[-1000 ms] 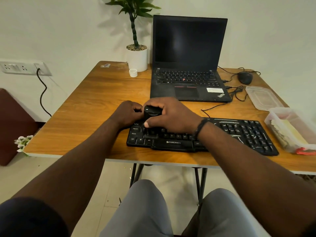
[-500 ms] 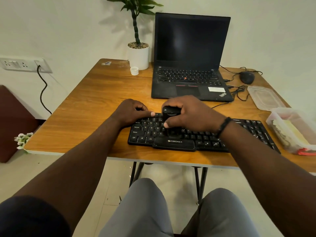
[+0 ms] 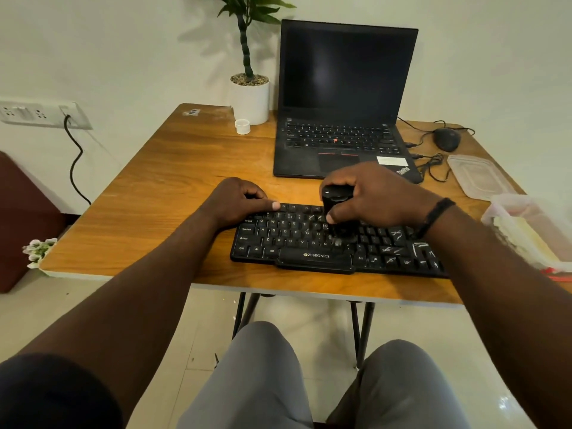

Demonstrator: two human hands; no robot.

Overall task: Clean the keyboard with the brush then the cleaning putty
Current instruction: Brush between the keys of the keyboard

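A black keyboard (image 3: 297,239) lies along the front edge of the wooden table (image 3: 173,187). My right hand (image 3: 374,196) grips a black brush (image 3: 335,199) upright over the keyboard's middle, its bristles down on the keys near the N and M. My left hand (image 3: 238,201) rests on the keyboard's top-left corner with fingers curled and the thumb stretched along the top row. White specks lie on the right-hand keys. A clear tub (image 3: 532,230) at the right edge holds something pale yellow; I cannot tell whether it is the putty.
An open black laptop (image 3: 343,97) stands behind the keyboard. A potted plant (image 3: 250,97) and a small white cap (image 3: 242,126) sit at the back. A mouse (image 3: 446,139), cables and a clear lid (image 3: 478,176) lie at the right.
My right hand has carried the brush rightward along the keyboard, from its left end to the middle. My left hand has stayed at the top-left corner.
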